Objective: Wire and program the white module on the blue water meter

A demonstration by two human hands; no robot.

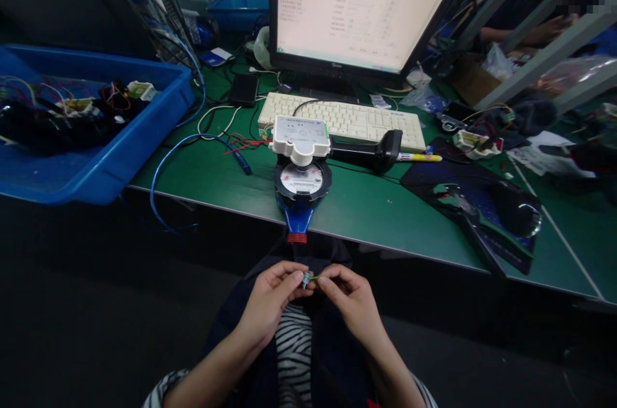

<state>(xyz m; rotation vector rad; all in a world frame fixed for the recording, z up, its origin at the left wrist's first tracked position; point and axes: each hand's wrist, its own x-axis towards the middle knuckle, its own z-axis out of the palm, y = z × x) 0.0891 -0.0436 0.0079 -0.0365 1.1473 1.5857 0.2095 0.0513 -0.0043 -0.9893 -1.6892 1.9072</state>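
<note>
Above the lap, my left hand (276,295) pinches a small bluish metallic part (306,279) between thumb and fingers. My right hand (348,295) is closed on a thin green piece (315,277) that reaches toward the metallic part; whether the two are joined is too small to tell. In front of both hands, a blue meter body (298,216) with a red threaded end stands at the table's edge. Its round dial (301,179) faces up, and a white box (301,137) with red wires sits just behind it.
A monitor (357,3) and a white keyboard (347,119) stand behind the meter. Blue bin (96,167) with wired parts lies left. A black handheld device (361,152), a yellow marker (420,157) and pliers (482,218) lie right. Another person's hand (549,29) shows upper right.
</note>
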